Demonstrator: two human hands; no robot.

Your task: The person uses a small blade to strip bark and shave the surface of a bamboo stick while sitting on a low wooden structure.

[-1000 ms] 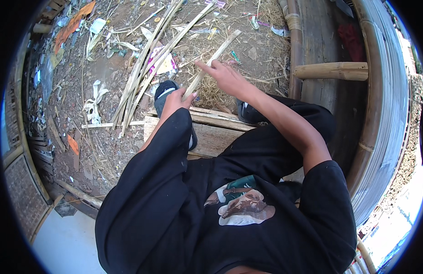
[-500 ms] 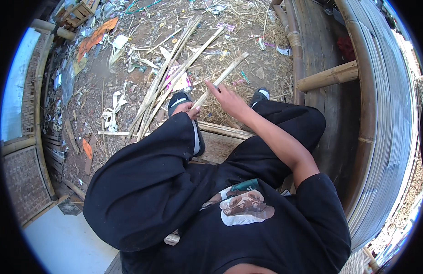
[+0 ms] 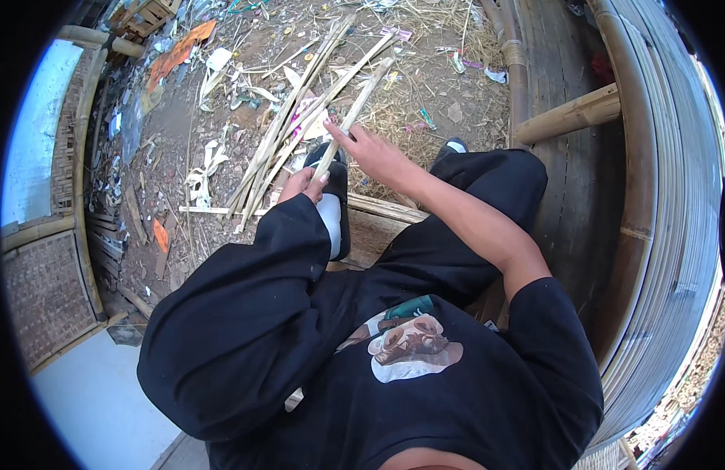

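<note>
A long pale strip (image 3: 366, 92), split wood or bamboo by its look, slants up and away in front of me. Its near end is pinched in my left hand (image 3: 303, 186), close above my shoe (image 3: 338, 211). Farther along, my right hand (image 3: 372, 157) closes around the strip, with one finger stretched across it to the left. Whether anything else is in that hand is hidden. Behind and to the left, several similar strips (image 3: 278, 135) lie in a loose fanned heap on the ground.
Scraps of plastic and husk, an orange sheet (image 3: 180, 53) and dry straw (image 3: 476, 102) litter the dirt. A bamboo rail (image 3: 570, 114) and dark plank floor (image 3: 568, 184) are at my right. Woven panels (image 3: 48, 286) stand left. A wooden ledge (image 3: 378, 235) lies below my hands.
The held strip has swung a little left and turned steeper. Both hands have shifted left with it, and the right hand now sits nearer the left. The whole view has tilted slightly.
</note>
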